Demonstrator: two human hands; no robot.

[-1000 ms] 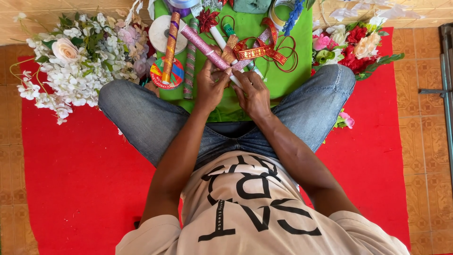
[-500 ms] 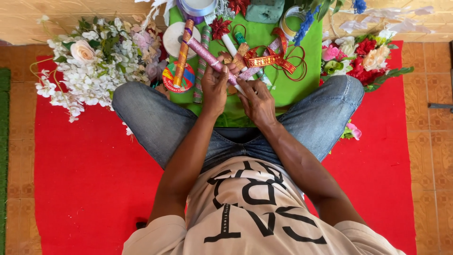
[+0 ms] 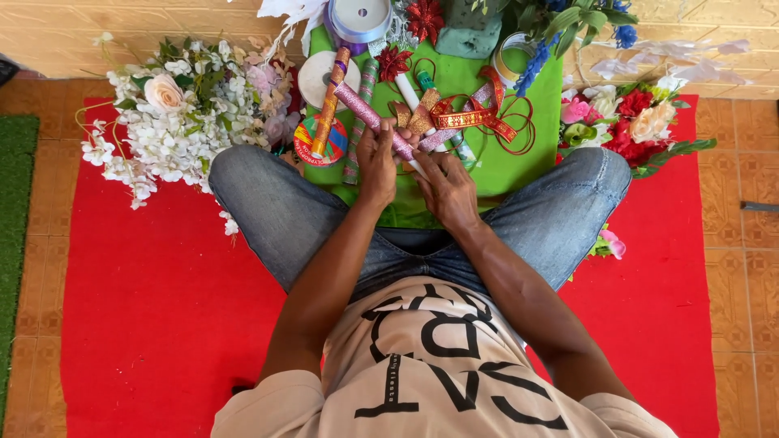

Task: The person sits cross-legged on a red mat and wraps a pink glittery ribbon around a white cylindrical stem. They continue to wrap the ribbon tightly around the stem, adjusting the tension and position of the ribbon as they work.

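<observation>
Fingers of left hand (image 3: 377,165) and right hand (image 3: 447,188) still grip pink glitter roll (image 3: 375,120) | roll tilted as before

This looks like a spot in a home set up for making flower crafts. The person sits right on the floor, on a red mat (image 3: 162,308) over brown floor tiles (image 3: 746,284), close to a tan brick wall (image 3: 122,32). A green cloth (image 3: 519,154) holds ribbon rolls (image 3: 361,18) and glittery sticks (image 3: 329,101). Bunches of fake white flowers (image 3: 174,126) and red and pink flowers (image 3: 629,122) lie on both sides.
</observation>
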